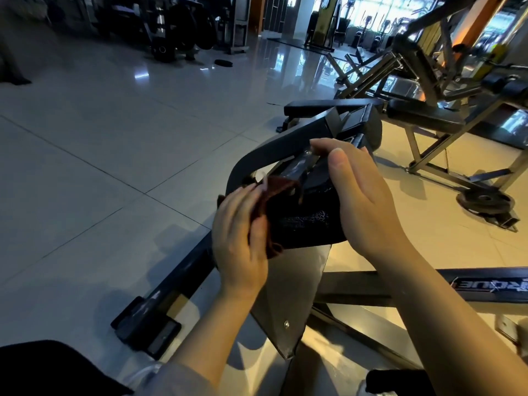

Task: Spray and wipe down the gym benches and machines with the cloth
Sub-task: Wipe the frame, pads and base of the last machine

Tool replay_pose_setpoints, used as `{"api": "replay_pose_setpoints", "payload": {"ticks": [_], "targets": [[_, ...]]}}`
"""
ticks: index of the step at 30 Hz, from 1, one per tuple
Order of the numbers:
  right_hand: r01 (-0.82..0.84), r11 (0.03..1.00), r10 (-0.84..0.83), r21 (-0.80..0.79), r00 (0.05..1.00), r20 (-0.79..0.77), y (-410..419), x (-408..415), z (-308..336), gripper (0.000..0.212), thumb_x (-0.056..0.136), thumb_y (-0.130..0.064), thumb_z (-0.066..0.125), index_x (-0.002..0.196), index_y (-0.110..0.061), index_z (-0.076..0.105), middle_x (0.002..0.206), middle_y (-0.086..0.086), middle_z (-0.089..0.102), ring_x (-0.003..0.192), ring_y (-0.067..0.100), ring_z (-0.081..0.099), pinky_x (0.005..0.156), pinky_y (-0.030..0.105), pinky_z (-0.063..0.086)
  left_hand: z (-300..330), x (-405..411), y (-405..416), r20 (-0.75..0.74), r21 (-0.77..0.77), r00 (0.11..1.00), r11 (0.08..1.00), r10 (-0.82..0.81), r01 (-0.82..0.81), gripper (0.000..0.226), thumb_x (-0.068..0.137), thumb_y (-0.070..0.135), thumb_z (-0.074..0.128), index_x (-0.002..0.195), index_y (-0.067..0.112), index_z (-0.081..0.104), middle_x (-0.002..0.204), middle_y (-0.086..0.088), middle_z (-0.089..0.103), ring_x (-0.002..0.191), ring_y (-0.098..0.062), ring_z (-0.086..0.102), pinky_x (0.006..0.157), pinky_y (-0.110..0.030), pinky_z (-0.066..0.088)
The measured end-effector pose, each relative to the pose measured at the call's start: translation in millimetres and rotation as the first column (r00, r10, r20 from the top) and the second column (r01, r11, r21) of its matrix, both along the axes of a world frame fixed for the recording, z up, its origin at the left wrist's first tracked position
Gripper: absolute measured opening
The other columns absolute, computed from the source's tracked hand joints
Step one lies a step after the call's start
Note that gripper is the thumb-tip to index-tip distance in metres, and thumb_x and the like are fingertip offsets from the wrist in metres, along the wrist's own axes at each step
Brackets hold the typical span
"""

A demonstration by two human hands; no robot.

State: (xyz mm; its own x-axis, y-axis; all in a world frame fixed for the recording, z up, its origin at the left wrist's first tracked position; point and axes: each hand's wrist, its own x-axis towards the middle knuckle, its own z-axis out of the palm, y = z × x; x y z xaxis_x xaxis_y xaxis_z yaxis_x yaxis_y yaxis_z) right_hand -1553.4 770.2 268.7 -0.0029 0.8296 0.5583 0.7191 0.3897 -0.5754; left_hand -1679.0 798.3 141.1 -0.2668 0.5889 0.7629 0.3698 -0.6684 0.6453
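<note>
In the head view, the left hand [240,238] gripped a dark reddish-brown cloth [270,195], fingers curled round its bunched folds, and held it against the left edge of a black padded seat [303,221] on a dark-framed gym machine [274,147]. The pad's vinyl surface looked cracked near its middle. The right hand [363,192] lay at the right edge of the same pad, fingers straight and close together, holding nothing, its fingertips [320,144] reaching to the black frame arm just behind the pad. A grey metal plate [288,304] hung below the pad, and a black base bar [160,307] ran down to the tiled floor [100,152] at the lower left. Another base bar [485,284] at the right carried partly legible lettering. Beyond the pad stood a black flat bench [320,105], and to the right an incline bench [423,115] on a steel frame, with a weight plate [485,201] lying on the floor beside its foot. More machines stood dimly at the far side of the hall. No spray bottle could be made out.
</note>
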Motion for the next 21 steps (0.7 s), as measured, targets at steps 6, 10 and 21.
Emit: {"api": "replay_pose_setpoints", "payload": {"ticks": [6, 10, 21], "targets": [[-0.012, 1.0, 0.013, 0.008, 0.995, -0.099, 2, -2, -1, 0.034, 0.098, -0.051, 0.02, 0.114, -0.049, 0.049, 0.11, -0.032, 0.054, 0.116, -0.002, 0.049, 0.109, 0.05, 0.033, 8, 6, -10, 0.043, 0.022, 0.999, 1.0, 0.001, -0.002, 0.033, 0.104, 0.029, 0.035, 0.126, 0.01, 0.051, 0.126, -0.007, 0.058, 0.123, -0.025, 0.054, 0.108, -0.032, 0.042], [-0.113, 0.993, 0.116, 0.024, 0.964, -0.238, 1, 2, -1, 0.039, 0.097, -0.061, 0.023, 0.118, -0.044, 0.051, 0.118, -0.016, 0.062, 0.12, 0.007, 0.053, 0.112, 0.053, 0.029, 32, 25, -13, -0.196, 0.314, 0.98, 0.948, 0.007, 0.056, 0.029, 0.104, 0.021, 0.041, 0.128, 0.007, 0.047, 0.133, -0.009, 0.051, 0.128, -0.026, 0.047, 0.11, -0.034, 0.038], [-0.104, 0.992, 0.118, 0.068, 0.964, -0.239, 5, 6, -10, 0.056, 0.092, -0.07, 0.015, 0.121, -0.04, 0.052, 0.116, -0.016, 0.064, 0.121, 0.009, 0.054, 0.11, 0.056, 0.031, -13, -15, 8, -0.502, 0.495, 0.847, 0.862, 0.177, 0.113, 0.066, 0.098, 0.01, 0.057, 0.153, 0.02, 0.022, 0.159, 0.003, 0.022, 0.146, -0.017, 0.023, 0.115, -0.033, 0.033]]}}
